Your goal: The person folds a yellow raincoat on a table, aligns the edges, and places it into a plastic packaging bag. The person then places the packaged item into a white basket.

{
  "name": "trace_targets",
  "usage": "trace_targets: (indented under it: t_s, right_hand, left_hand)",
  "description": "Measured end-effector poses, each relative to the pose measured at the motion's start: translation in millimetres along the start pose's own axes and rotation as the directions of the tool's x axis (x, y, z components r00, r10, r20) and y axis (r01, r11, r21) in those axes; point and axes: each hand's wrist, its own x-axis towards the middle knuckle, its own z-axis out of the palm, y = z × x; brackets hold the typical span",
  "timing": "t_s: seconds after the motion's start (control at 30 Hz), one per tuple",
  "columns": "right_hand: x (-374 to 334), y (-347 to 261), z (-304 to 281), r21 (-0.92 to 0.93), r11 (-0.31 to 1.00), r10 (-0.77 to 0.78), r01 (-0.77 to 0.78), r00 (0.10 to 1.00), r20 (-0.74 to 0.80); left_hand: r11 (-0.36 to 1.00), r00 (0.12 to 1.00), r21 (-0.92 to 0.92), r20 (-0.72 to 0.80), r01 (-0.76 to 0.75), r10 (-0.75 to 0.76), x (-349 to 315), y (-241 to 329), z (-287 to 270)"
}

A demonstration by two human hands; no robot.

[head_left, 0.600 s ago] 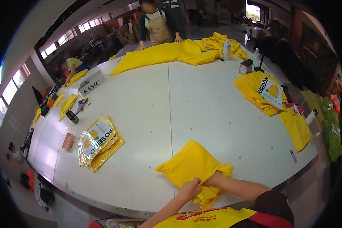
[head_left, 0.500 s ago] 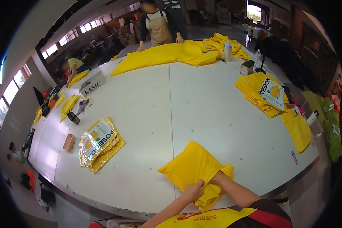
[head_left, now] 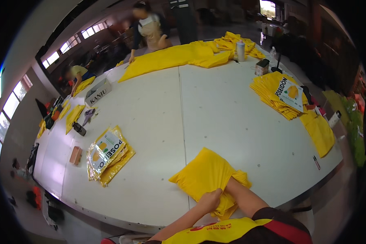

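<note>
A folded yellow fabric pouch or garment [head_left: 203, 171] lies at the near edge of the table, its loose, bunched end toward me. My left hand [head_left: 210, 200] is closed on the edge of its opening, knuckles up. My right forearm [head_left: 245, 196] reaches into the opening, so the right hand is hidden inside the cloth and its fingers do not show. More crumpled yellow cloth [head_left: 243, 179] spills out beside my right wrist.
Packed yellow bundles in clear bags [head_left: 107, 156] lie left, near a small brick-coloured box [head_left: 75, 155] and dark bottle [head_left: 79, 128]. Right stands a stack of yellow pieces [head_left: 268, 95]. Across the white table [head_left: 150, 118], a person [head_left: 150, 32] handles long yellow cloth [head_left: 162, 61].
My right arm has pushed deeper into the yellow pouch. My left hand still grips the opening's edge. The person across has moved left and leans lower over the long cloth.
</note>
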Motion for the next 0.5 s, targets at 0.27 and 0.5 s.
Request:
trace_targets:
  t_s: [0.27,0.5]
  right_hand:
    - [-24,-9,1,-0.331,0.939,-0.059,0.09,0.993,0.102]
    - [-128,10,-25,-0.387,0.906,-0.032,0.173,0.938,0.346]
  left_hand:
    - [0.925,0.923,0.137,-0.21,0.354,-0.322,-12,13,-12]
    - [0.791,0.913,0.475,-0.322,0.384,-0.25,-68,-21,10]
